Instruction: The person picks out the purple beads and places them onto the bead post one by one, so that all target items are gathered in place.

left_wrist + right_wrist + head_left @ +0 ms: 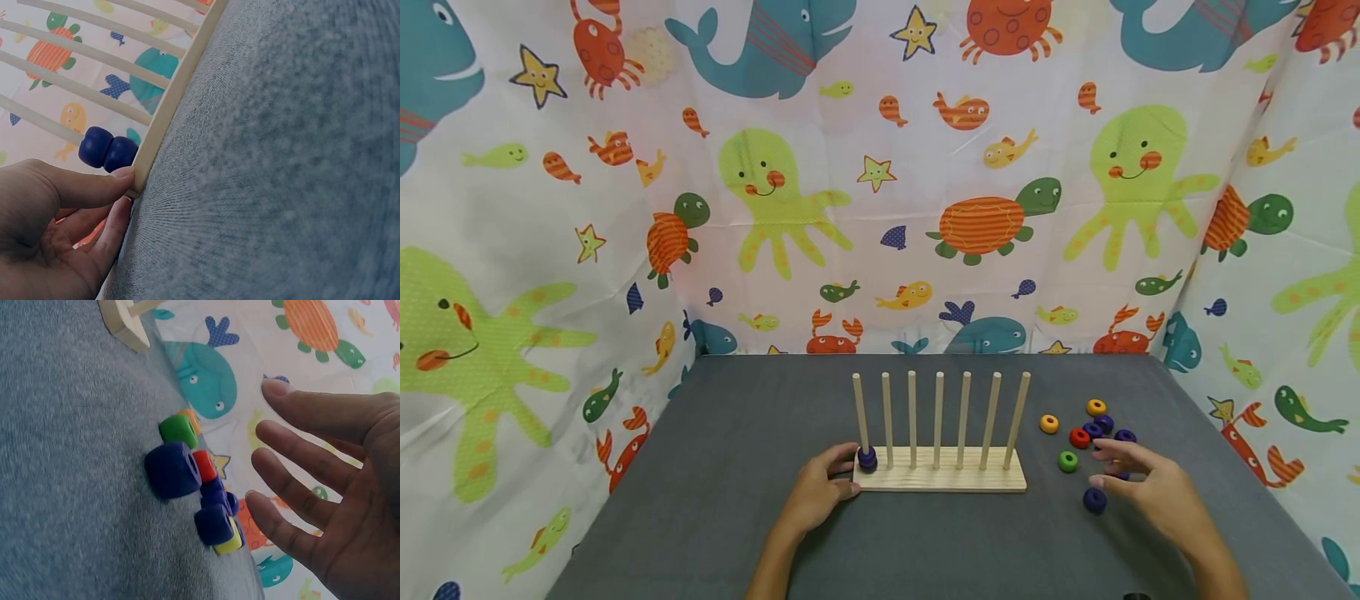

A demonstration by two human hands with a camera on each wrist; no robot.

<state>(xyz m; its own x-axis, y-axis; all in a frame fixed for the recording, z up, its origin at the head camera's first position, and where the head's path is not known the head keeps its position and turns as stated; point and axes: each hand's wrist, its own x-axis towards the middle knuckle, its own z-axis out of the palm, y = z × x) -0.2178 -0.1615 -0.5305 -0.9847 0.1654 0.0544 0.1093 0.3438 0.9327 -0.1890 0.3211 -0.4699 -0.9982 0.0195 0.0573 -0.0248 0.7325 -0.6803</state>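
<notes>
A pale wooden peg board (940, 481) with several upright pegs stands on the table. Two dark blue beads (867, 460) are stacked on its leftmost peg. My left hand (815, 493) pinches the board's left end, thumb on the near edge, as the left wrist view shows at the base (164, 119). Over the loose beads at the right hovers my right hand (1165, 496), its fingers spread and holding nothing. A single dark blue bead (1094, 500) lies just below its thumb, and a green bead (1067, 461) lies to the left of the fingertips.
Beyond the right hand's fingertips lie a red bead (1079, 437), orange beads (1048, 424) and more dark blue ones (1125, 437). A grey cloth (700, 517) covers the table. Around it hangs a sea-animal curtain (820, 317). A small dark object (1137, 596) shows at the bottom edge.
</notes>
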